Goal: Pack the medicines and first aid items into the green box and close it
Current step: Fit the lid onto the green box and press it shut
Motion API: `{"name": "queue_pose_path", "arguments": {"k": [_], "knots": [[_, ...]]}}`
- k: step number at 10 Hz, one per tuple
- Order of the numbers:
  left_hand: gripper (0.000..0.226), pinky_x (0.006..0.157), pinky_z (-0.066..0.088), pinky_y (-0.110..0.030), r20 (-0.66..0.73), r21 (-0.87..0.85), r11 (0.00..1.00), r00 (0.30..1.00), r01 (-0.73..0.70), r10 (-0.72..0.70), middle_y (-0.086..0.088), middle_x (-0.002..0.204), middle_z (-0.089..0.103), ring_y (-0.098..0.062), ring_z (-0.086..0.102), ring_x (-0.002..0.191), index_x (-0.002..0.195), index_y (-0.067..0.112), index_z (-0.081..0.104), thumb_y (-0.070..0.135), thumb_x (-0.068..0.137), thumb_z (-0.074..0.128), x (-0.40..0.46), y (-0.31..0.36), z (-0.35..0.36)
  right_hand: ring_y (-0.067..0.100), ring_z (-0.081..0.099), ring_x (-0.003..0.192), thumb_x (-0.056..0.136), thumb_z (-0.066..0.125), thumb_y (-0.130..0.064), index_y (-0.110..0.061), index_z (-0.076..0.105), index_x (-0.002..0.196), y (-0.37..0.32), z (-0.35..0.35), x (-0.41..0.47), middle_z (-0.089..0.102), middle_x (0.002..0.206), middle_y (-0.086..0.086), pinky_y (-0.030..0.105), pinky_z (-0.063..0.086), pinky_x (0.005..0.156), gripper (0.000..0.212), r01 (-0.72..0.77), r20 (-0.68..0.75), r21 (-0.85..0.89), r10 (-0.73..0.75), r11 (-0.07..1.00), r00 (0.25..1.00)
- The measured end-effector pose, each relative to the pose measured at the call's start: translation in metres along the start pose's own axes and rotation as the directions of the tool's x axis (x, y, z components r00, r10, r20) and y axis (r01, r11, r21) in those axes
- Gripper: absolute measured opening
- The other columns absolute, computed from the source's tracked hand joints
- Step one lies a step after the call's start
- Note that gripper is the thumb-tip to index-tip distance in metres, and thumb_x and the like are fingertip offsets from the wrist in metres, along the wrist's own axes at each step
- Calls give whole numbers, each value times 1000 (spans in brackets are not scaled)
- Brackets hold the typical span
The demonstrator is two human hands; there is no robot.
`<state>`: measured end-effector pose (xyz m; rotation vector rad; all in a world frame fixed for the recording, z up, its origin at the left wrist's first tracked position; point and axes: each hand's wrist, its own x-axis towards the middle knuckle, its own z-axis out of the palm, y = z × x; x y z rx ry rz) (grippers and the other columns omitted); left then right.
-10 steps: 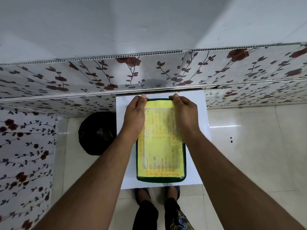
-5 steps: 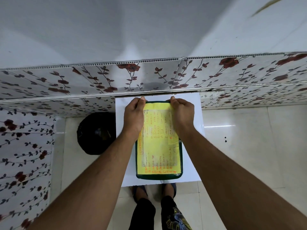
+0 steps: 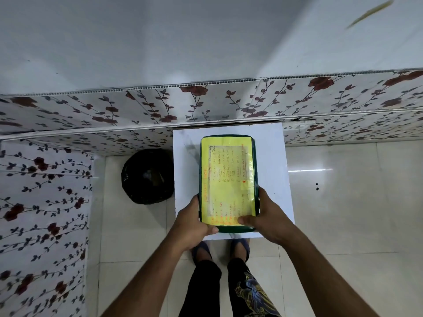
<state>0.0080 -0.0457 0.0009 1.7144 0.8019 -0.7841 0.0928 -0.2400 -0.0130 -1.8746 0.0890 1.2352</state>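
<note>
The green box (image 3: 229, 143) lies shut on a small white table (image 3: 271, 161), its lid covered by a yellow handwritten sheet. My left hand (image 3: 191, 223) grips the box's near left corner, thumb under the front edge. At the near right corner, my right hand (image 3: 263, 216) holds the box with its thumb pressed flat on the yellow sheet. No medicines or first aid items are visible outside the box.
A black bin (image 3: 148, 177) stands on the tiled floor left of the table. Floral panels (image 3: 206, 106) run along the wall behind the table and down the left side. My feet (image 3: 219, 248) are right at the table's front edge.
Both hands have moved from the far edge of the lid to the near corners of the box. The box has stayed in place on the table.
</note>
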Motion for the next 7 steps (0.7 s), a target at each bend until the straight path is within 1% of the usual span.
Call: {"name": "queue_pose_path", "arguments": {"k": [1,2,3,4,5,6,7], "knots": [[83,79,44,-21,-41,2,1000,999,-1,1,12,118,56,-12,52,109,139,30,39,4,72,79,4,-1,4,22,57,115,78,78,-12,-28,32,137,1,2,3,55,122,-12,47,57,89,76,-17,-12,-10,17,1000,1000],[83,90,53,-31,-48,-28,1000,999,8,-9,6,125,60,-16,55,113,139,29,41,4,70,80,3,-1,9,27,58,115,78,77,-11,-26,30,139,0,-2,3,55,126,-5,44,61,80,79,-37,-22,-14,36,999,999],[82,93,55,-38,-41,-74,997,999,3,-6,4,124,61,-18,56,114,139,29,41,4,71,79,2,2,9,30,58,113,79,78,-11,-28,25,142,-4,-8,4,55,126,-2,43,61,75,84,-26,-14,-5,26,1000,1000],[80,93,54,-39,-43,-122,992,999,-24,19,6,118,59,-18,56,112,139,29,42,3,72,78,6,3,8,32,56,116,80,76,-9,-28,22,144,-7,-10,7,53,129,1,46,60,78,86,-22,-1,12,22,1000,1000],[82,94,54,-40,-42,-123,992,999,-31,26,8,118,58,-18,55,111,140,30,41,3,72,79,5,1,11,33,55,118,80,76,-10,-29,21,144,-5,-10,6,52,131,2,49,59,79,87,-26,-4,9,26,1000,1000],[86,92,55,-42,-45,-120,993,999,-9,4,3,126,59,-20,57,111,142,30,39,6,71,81,3,-1,11,33,57,116,78,78,-13,-29,20,146,-9,-11,1,53,131,3,50,60,80,90,-38,6,-21,38,999,999],[94,91,55,-45,-26,-124,992,999,18,-21,-2,134,54,-24,55,118,146,31,33,14,70,84,1,-2,10,33,59,114,78,79,-19,-26,19,148,-12,-14,-3,54,134,5,45,59,83,92,-20,-1,-98,20,995,1000]]}}
